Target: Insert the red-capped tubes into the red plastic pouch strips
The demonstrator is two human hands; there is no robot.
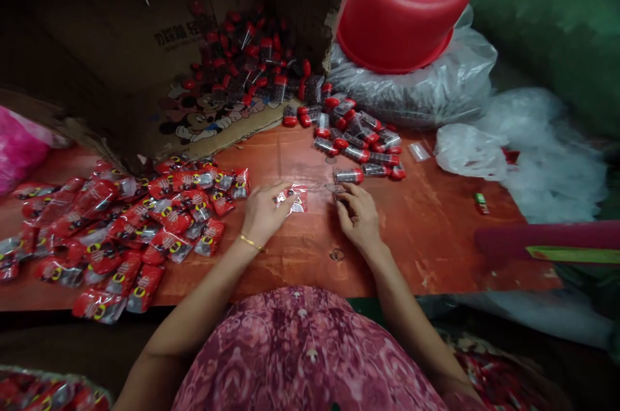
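Observation:
A small clear plastic packet with red printing (300, 199) lies on the red table in front of me. My left hand (265, 212), with a thin gold bracelet at the wrist, has its fingers closed over the packet's left side. Beyond the packet's right end, my right hand (357, 216) has thumb and fingers pinched together near a thin clear strip; what they hold is too small to make out. Just past the right fingers lies a small clear tube with a red cap (347, 176), dark bits inside.
Many filled red packets (165, 217) are heaped at left. Red-capped tubes (356, 133) spill from a cardboard box (121, 42) at the back. A red tub (407, 10) sits upside down on a full clear sack (426, 97). Plastic bags (469, 149) and a small green-capped bottle (480, 202) are at right.

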